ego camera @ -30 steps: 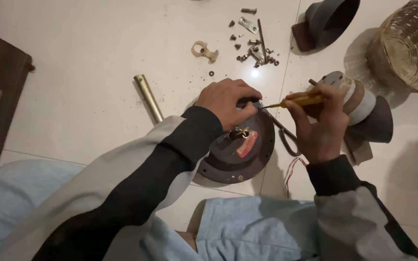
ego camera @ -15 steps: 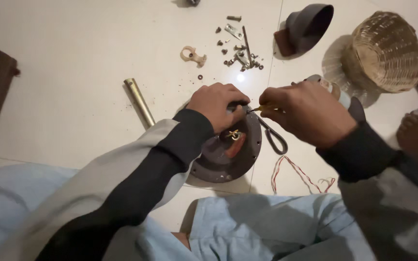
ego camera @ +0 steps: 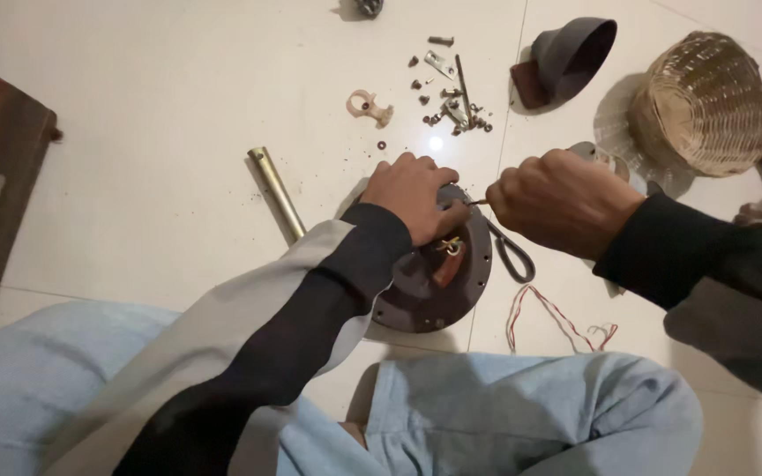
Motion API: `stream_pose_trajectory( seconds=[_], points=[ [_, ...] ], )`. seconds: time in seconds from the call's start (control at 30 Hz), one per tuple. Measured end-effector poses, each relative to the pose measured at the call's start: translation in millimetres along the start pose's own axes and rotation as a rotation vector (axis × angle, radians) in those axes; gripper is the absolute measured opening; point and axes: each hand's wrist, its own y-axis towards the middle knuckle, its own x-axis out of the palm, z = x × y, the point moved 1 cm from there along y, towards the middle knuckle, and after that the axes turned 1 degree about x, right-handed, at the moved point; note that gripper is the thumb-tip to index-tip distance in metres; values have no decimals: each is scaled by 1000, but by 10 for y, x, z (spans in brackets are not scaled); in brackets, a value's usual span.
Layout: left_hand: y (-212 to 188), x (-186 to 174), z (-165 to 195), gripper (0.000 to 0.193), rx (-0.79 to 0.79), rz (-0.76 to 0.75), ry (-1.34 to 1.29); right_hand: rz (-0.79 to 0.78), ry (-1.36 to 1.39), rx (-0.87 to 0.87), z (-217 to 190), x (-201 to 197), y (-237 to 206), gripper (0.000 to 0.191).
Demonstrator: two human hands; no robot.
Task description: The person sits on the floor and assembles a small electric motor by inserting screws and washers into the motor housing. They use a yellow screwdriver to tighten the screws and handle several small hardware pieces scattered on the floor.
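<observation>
Left hand (ego camera: 412, 196) presses down, fingers curled, on the round dark motor plate (ego camera: 438, 286) at floor centre. Right hand (ego camera: 562, 201), at three o'clock of it, is clenched round a thin tool (ego camera: 476, 203) whose tip meets the plate. Loose screws (ego camera: 451, 110) lie at twelve o'clock, a wicker basket (ego camera: 707, 101) at two.
</observation>
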Motion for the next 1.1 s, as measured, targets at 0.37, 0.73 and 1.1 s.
stream_pose_trajectory(
  seconds=[0.37, 0.73, 1.1],
  points=[
    [-29, -41, 43, 40, 1, -14, -36, -260, 888, 595, -86, 264, 212, 54],
    [-17, -17, 33, 40, 11, 23, -55, 44, 265, 4, -126, 346, 106, 22],
    [-40, -6, 31, 38, 33, 13, -52, -199, 1038, 723, -168, 574, 356, 33]
  ],
)
